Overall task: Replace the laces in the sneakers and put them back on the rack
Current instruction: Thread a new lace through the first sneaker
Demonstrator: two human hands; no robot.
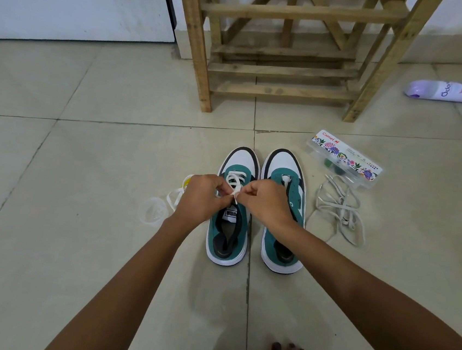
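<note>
- Left hand (199, 197) and right hand (267, 201) both pinched the new white lace (234, 185) over the left sneaker (228, 231), fingers curled, tips almost meeting at the lace end.
- The lace was flat, woven, and crossed through the front eyelets only; the rest of it trailed off to the left of the shoe.
- Left sneaker: teal suede-like upper, smooth white toe panel with black trim, thick white rubber sole. Tongue label read "PUMA", upside down from this view.
- Right sneaker (283, 209) stood just beside it, same build, with a white lace end at the front eyelets, partly hidden by the right wrist.
- Both sat toes-forward on the glossy tiled floor (74, 244), in front of the rough wooden slatted rack (280, 74).
- Old greyish laces (337, 211) lay tangled to the right of the shoes.
- Clear plastic box (345, 158) with floral label, "Camel" readable.
- Lilac can (455, 91) lay on its side; print partly readable, "Odo…".
- Clear crumpled plastic wrapper (153, 211) lay to the left of the shoes.
</note>
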